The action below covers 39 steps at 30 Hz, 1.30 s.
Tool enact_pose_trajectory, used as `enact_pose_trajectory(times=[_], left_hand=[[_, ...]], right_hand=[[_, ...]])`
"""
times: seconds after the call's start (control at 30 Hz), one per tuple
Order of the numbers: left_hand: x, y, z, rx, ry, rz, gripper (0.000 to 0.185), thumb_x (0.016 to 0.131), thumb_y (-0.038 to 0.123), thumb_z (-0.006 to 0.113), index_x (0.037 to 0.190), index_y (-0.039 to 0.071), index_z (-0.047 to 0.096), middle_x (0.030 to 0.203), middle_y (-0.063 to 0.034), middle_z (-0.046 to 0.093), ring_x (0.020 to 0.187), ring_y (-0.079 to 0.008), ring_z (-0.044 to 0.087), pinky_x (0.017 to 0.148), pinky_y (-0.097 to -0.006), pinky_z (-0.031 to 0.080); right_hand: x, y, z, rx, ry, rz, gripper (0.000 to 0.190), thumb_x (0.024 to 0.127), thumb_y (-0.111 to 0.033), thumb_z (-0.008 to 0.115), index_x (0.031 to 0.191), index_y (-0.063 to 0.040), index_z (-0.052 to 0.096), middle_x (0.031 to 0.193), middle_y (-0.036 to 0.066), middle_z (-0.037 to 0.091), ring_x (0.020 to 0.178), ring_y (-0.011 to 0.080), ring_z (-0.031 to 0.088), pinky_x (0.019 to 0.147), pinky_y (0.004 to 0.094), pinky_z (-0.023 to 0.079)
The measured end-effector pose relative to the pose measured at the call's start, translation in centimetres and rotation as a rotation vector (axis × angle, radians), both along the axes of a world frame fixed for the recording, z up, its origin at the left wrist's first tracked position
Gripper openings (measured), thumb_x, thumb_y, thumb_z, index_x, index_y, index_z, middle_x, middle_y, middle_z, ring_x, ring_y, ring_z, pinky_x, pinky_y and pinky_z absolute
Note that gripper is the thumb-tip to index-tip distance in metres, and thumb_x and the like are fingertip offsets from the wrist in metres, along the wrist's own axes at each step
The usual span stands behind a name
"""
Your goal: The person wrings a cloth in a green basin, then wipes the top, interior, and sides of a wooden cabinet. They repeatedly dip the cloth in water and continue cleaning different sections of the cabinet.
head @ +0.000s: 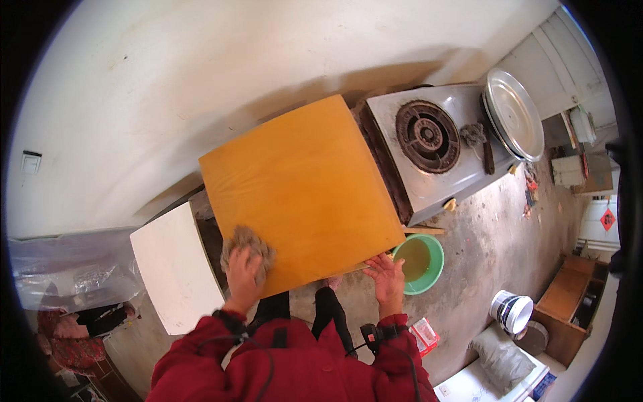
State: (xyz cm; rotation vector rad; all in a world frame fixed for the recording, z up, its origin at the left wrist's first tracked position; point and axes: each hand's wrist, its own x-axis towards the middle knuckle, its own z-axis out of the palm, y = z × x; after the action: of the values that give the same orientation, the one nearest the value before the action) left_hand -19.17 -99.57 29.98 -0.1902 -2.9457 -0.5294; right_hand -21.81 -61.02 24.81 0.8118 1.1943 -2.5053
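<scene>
Before me is a wooden tabletop [301,186] with a yellow-orange surface. My left hand [244,274] presses a crumpled grey-brown cloth [248,241] onto its near left edge. At the near right corner, my right hand [386,276] touches the rim with spread fingers, its thumb pointing out; the fingertips are partly hidden at the edge. A green plastic bucket [437,266] of murky yellowish water stands on the floor just right of that hand.
Right of the tabletop stands a steel gas stove [387,108] with a rusty burner [428,133], a scouring pad [473,134] and large metal basins [517,115]. A white board [176,271] lies left. Behind me are a white pail [517,314] and a wooden cabinet [562,291].
</scene>
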Motion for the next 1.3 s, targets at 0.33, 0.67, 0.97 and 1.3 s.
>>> enact_pose_trajectory(times=[0.33,0.67,0.97,1.3], left_hand=[[-24.2,5.1,-3.4,-0.008,0.145,-0.095,0.056,0.069,0.012,0.084,0.121,0.012,0.065,0.14,-0.0164,0.051,0.135,-0.0391,0.045,0.107,-0.0492,0.042],[-20.0,22.1,0.3,-0.135,-0.119,-0.536,0.038,0.076,0.022,0.072,0.113,0.016,0.068,0.132,-0.0047,0.054,0.13,-0.0302,0.046,0.092,-0.0577,0.044],[1.0,9.0,1.6,0.093,-0.087,-0.429,0.03,0.073,0.012,0.071,0.103,0.017,0.067,0.133,-0.0058,0.058,0.132,-0.0348,0.049,0.087,-0.0547,0.046],[-3.7,1.4,-1.0,0.074,-0.013,0.028,0.054,0.067,0.007,0.077,0.119,0.012,0.063,0.14,-0.0154,0.052,0.132,-0.0424,0.046,0.109,-0.0527,0.038]], right_hand=[[0.0,0.1,0.4,-0.03,0.004,0.039,0.083,0.101,-0.066,0.033,0.14,0.005,0.051,0.122,0.018,0.065,0.111,0.0302,0.062,0.09,0.0425,0.053],[-0.3,0.0,-0.1,-0.171,-0.001,-0.023,0.098,0.097,-0.076,0.021,0.14,0.007,0.05,0.13,0.02,0.06,0.12,0.033,0.056,0.101,0.0438,0.045],[-0.7,1.4,-2.0,-0.377,0.02,-0.046,0.101,0.093,-0.08,0.027,0.129,0.008,0.059,0.127,0.026,0.062,0.119,0.0408,0.058,0.099,0.0539,0.048],[-1.2,1.1,-1.1,-0.265,-0.053,-0.021,0.087,0.098,-0.071,0.034,0.128,0.008,0.054,0.123,0.025,0.061,0.115,0.0387,0.059,0.094,0.0522,0.052]])
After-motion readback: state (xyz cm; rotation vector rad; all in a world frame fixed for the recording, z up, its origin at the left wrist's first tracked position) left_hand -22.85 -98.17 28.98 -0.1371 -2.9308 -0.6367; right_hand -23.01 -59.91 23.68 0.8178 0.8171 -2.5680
